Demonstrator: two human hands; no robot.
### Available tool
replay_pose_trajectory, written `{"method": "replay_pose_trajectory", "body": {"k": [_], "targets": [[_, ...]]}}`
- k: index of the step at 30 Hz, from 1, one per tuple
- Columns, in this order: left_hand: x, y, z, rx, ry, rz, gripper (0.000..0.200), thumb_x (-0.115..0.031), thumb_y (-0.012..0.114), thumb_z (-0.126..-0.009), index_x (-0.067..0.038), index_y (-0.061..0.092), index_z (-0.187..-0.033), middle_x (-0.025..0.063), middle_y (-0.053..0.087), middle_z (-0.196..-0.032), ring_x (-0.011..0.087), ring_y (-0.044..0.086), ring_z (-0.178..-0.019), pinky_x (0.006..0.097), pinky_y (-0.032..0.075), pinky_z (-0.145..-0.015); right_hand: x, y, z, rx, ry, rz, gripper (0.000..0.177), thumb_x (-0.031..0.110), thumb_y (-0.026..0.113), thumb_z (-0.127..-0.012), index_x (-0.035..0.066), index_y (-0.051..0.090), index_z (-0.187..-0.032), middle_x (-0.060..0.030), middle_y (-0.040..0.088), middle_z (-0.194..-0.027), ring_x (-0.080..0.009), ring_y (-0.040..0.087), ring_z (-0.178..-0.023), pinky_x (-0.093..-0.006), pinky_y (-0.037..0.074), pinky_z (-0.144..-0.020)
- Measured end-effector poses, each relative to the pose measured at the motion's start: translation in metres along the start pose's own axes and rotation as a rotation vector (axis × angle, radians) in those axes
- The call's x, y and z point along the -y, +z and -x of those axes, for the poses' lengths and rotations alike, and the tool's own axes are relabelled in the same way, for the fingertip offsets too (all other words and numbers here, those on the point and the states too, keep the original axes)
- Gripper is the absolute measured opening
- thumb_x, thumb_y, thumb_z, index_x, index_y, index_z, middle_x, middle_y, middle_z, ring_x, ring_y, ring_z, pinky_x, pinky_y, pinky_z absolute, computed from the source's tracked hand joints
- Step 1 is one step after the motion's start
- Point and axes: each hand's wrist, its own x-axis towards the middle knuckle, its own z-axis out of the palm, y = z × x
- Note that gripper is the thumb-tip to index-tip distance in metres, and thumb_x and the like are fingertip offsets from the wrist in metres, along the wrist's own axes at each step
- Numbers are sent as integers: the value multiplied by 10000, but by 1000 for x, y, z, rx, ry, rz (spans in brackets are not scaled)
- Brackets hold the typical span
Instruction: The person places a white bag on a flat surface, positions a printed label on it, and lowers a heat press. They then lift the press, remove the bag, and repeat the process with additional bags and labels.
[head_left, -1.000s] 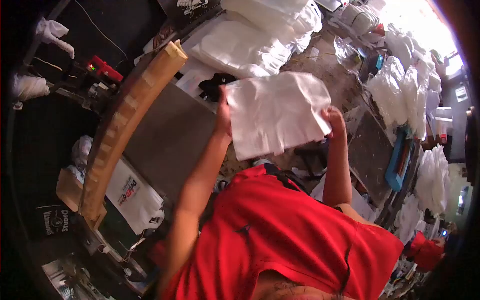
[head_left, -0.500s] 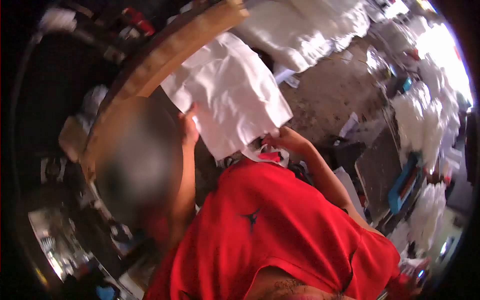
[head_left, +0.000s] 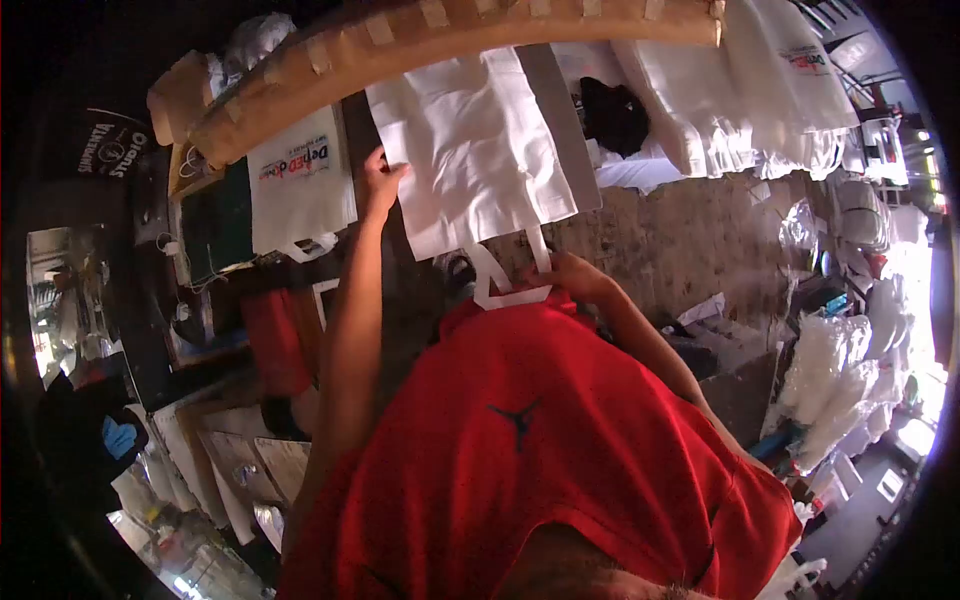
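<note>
A white cloth tote bag point(head_left: 465, 150) lies flat over a dark grey board point(head_left: 568, 110), its strap handles point(head_left: 490, 275) hanging toward my red shirt. My left hand point(head_left: 383, 183) is closed on the bag's left edge, with the thumb over the cloth. Beside the handles, my right hand point(head_left: 578, 277) is closed, its fingers at the right strap near the bag's lower edge. The fingertips of that hand are partly hidden. The far end of the bag passes beneath a tan taped beam point(head_left: 440, 40).
Left of the bag lie printed white bags point(head_left: 295, 185) on a bench. At the upper right hang more white bags point(head_left: 690, 90), with a black cloth item point(head_left: 612, 115) beside them. Clear plastic bundles point(head_left: 830, 360) fill the right side. Brown floor point(head_left: 680, 230) shows between.
My view has turned, and the beam now appears more level across the top. The bag sits higher in view with both handles showing. Both hands remain at the bag.
</note>
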Motion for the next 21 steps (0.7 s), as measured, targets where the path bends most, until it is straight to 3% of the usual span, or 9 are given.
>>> {"method": "replay_pose_trajectory", "body": {"k": [2, 4, 7, 10, 12, 15, 18, 20, 21], "targets": [[-60, -1, 18, -41, -79, 41, 575, -177, 852, -736, 32, 606, -1211, 117, 738, -923, 160, 680, -779, 309, 524, -702, -17, -2, 0, 5, -46, 7, 336, 320, 696, -901, 5, 732, -1012, -55, 738, -925, -155, 672, -850, -304, 519, -760], [-58, 6, 15, -40, -62, 43, 567, -148, 853, -732, 35, 607, -1209, 110, 739, -893, 150, 678, -770, 306, 524, -700, -30, -3, -2, 9, -91, 14, 328, 306, 700, -899, 7, 731, -1030, -67, 739, -929, -165, 678, -878, -302, 522, -791], [-53, 10, 17, -84, -50, 51, 553, -163, 870, -718, 31, 624, -1174, 99, 736, -822, 153, 678, -741, 308, 527, -694, -39, -7, -11, -159, 101, 214, 318, 288, 702, -887, 2, 734, -1021, -88, 737, -899, -176, 677, -891, -314, 517, -828], [-77, 2, 30, -106, -82, -126, 535, -182, 881, -705, 18, 635, -1135, 93, 732, -814, 158, 678, -736, 311, 529, -694, -55, -5, -16, -161, 145, 107, 381, 305, 702, -871, -2, 704, -1096, -115, 720, -1034, -183, 660, -960, -331, 507, -855], [-92, -6, 46, -76, -144, -200, 468, -207, 887, -698, -2, 664, -1054, 82, 732, -818, 158, 682, -747, 307, 529, -694, -67, -6, -22, -266, -302, -299, 379, 249, 749, -834, 33, 684, -1138, -85, 689, -1080, -172, 642, -975, -329, 517, -836], [-103, -15, 74, -124, -181, -315, 377, -193, 876, -713, -14, 688, -986, 69, 727, -821, 155, 681, -765, 305, 527, -692, -27, -17, 2, -356, -158, -609, 399, 257, 735, -856, 35, 645, -1176, -102, 661, -1096, -186, 629, -1010, -345, 514, -864], [-82, -21, 97, 43, -215, -79, 334, -215, 862, -744, -17, 708, -964, 57, 727, -842, 129, 666, -780, 276, 516, -721, -10, -25, 2, -473, -104, -580, 347, 251, 673, -923, -4, 629, -1153, -96, 675, -1025, -174, 656, -896, -318, 545, -775], [-60, -14, 98, 17, -180, -77, 309, -201, 852, -755, -20, 708, -960, 52, 724, -842, 128, 664, -781, 275, 515, -722, -8, -33, -5, -495, -139, -479, 300, 233, 622, -963, -11, 655, -1135, -71, 710, -907, -137, 657, -736, -275, 534, -704], [-50, -14, 98, -7, -154, -78, 284, -187, 842, -767, -23, 709, -956, 48, 722, -842, 128, 662, -781, 274, 515, -723, -6, -35, -6, -492, -148, -477, 300, 233, 622, -963, -11, 655, -1135, -71, 710, -907, -137, 657, -736, -275, 534, -704]]}}
